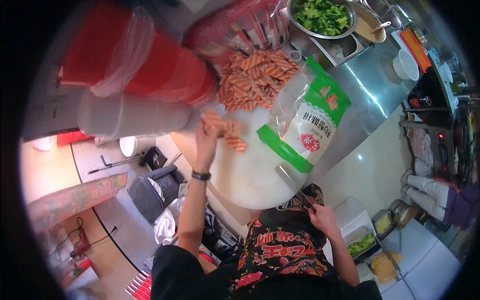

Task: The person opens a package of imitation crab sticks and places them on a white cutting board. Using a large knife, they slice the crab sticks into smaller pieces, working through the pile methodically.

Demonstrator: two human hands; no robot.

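My left hand (207, 140), blurred, is at the left part of a round white cutting board (247, 180), its fingers on several orange-and-white striped slices (233, 139). My right hand (323, 217) grips the handle of a knife; its blade (287, 178) reaches over the board's near right edge. A large heap of the same striped slices (255, 80) lies at the board's far side. Right of the heap is a clear plastic bag (318, 116) with green ends, printed with writing; it lies partly on the board. Whether it holds anything is hard to tell.
Red and translucent plastic tubs (135, 112) stand close at the left. A steel bowl of chopped greens (350, 22) and a steel pan (350, 50) are at the far right. A person (435, 195) stands off to the right, near counters. A grey bin (150, 195) is at lower left.
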